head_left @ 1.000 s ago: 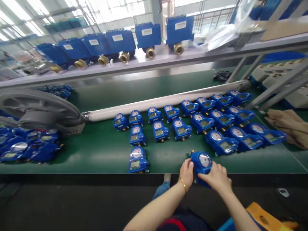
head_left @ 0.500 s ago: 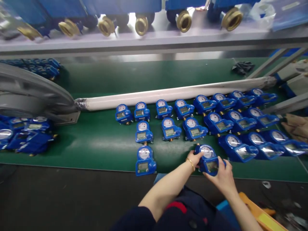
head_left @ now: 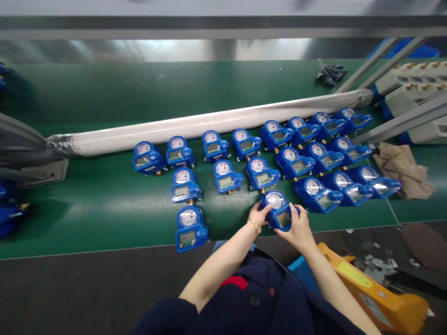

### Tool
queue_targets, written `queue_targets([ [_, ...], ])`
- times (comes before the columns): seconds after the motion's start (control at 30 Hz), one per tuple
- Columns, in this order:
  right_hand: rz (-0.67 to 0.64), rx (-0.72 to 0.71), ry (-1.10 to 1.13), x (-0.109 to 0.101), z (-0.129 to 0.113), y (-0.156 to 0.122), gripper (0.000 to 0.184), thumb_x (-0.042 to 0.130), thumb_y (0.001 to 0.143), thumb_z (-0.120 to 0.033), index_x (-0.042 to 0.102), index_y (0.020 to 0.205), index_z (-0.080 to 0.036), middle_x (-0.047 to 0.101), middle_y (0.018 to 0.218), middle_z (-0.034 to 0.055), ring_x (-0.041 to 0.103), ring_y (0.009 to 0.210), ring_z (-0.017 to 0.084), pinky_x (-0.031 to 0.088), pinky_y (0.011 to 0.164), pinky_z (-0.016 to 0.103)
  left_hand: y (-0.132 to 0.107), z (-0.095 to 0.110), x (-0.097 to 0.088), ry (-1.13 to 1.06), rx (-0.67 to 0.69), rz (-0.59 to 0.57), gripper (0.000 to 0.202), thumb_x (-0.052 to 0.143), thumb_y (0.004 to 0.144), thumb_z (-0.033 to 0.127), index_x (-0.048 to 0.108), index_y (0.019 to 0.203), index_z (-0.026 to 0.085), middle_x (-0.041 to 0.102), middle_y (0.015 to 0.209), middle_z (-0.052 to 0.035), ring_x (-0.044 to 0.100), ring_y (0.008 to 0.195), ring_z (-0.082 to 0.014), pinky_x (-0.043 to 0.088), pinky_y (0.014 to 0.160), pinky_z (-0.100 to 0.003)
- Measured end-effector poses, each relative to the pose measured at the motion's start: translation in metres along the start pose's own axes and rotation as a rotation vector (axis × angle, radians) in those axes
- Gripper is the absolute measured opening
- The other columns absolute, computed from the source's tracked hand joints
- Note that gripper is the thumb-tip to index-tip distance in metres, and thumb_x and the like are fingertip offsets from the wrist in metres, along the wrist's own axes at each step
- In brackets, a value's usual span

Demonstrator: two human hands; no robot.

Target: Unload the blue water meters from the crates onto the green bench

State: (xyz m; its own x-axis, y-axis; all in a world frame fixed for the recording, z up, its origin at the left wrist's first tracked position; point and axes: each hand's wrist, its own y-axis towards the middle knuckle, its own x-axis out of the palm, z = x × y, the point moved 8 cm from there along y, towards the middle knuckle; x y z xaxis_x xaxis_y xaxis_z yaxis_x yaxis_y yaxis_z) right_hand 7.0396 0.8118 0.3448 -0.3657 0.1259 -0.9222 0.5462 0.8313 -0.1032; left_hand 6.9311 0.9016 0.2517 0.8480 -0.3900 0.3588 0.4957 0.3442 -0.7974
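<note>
Long green-topped desk (head_left: 101, 209) spans the frame; long white plastic-wrapped tube (head_left: 192, 124) crosses it, mid-left to upper right. Lower centre, near the front edge: round-dialled blue plastic meter (head_left: 278, 210). Both hands grasp it, left hand (head_left: 257, 217) at its left side, right hand (head_left: 296, 228) lower right. Risk: overpushing could knock the similar meter above (head_left: 261, 174), jarring the small brass fitting (head_left: 263, 190) between; slack grip could drop it.

Between the left hand (head_left: 257, 217) and right hand (head_left: 296, 228), the meter (head_left: 278, 207) looks like glossy blue plastic. Left of them, a fitting (head_left: 159, 173) looks like brass. Around them, the green tabletop (head_left: 122, 209) is smooth, softly shiny. Beyond, the white roll (head_left: 209, 123) looks glossy; to their right, brown cloth (head_left: 401, 172) lies matt and rumpled.
</note>
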Motion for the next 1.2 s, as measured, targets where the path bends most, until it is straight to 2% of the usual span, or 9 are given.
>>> queue_targets([
  [0.1,-0.001,-0.012,0.014,-0.001,0.000,0.000,0.103,0.074,0.067,-0.051,0.025,0.148,-0.013,0.030,0.140,0.0236,0.036,0.131,0.041,0.045,0.101,0.055,-0.001,0.002,0.001,-0.021,-0.011,-0.021,0.081,0.080,0.064,0.054,0.051,0.131,0.020,0.067,0.112,-0.0146,0.065,0.090,-0.0243,0.056,0.071,-0.036],
  [0.23,0.051,-0.020,0.055,-0.005,-0.002,-0.004,0.102,0.072,0.070,-0.057,0.024,0.149,-0.013,0.024,0.146,0.0238,0.029,0.137,0.040,0.040,0.107,0.056,-0.002,0.003,0.001,-0.025,-0.015,-0.025,0.082,0.079,0.066,0.051,0.047,0.134,0.018,0.067,0.110,-0.0155,0.065,0.087,-0.0231,0.055,0.070,-0.036],
  [0.43,0.117,0.000,0.141,-0.005,0.000,-0.012,0.112,0.068,0.073,-0.064,0.011,0.154,-0.014,0.021,0.150,0.0241,0.024,0.141,0.039,0.037,0.110,0.059,0.000,0.002,-0.002,-0.022,-0.009,-0.015,0.080,0.079,0.067,0.050,0.047,0.132,0.017,0.065,0.112,-0.0158,0.064,0.082,-0.0205,0.055,0.067,-0.033],
  [0.67,0.127,0.009,0.135,-0.001,0.003,-0.013,0.110,0.062,0.074,-0.071,0.014,0.153,-0.010,0.025,0.147,0.0250,0.027,0.139,0.038,0.038,0.110,0.057,0.002,0.000,-0.004,-0.030,-0.018,-0.019,0.083,0.081,0.066,0.050,0.044,0.133,0.017,0.066,0.102,-0.0122,0.064,0.079,-0.0193,0.055,0.068,-0.034],
  [0.87,0.165,0.055,0.130,-0.003,0.001,-0.013,0.109,0.062,0.071,-0.074,0.023,0.150,-0.010,0.033,0.138,0.0239,0.038,0.129,0.038,0.047,0.101,0.056,0.004,0.000,-0.004,-0.022,-0.015,-0.032,0.077,0.079,0.070,0.046,0.045,0.133,0.018,0.067,0.094,-0.0092,0.062,0.074,-0.0168,0.054,0.064,-0.031],
  [1.2,0.166,0.070,0.148,0.002,0.004,-0.015,0.111,0.062,0.070,-0.076,0.021,0.151,-0.012,0.031,0.141,0.0229,0.041,0.128,0.038,0.049,0.100,0.054,0.007,0.000,-0.007,-0.005,-0.019,-0.039,0.072,0.076,0.072,0.045,0.046,0.132,0.019,0.066,0.101,-0.0104,0.060,0.073,-0.0158,0.052,0.063,-0.030],
])
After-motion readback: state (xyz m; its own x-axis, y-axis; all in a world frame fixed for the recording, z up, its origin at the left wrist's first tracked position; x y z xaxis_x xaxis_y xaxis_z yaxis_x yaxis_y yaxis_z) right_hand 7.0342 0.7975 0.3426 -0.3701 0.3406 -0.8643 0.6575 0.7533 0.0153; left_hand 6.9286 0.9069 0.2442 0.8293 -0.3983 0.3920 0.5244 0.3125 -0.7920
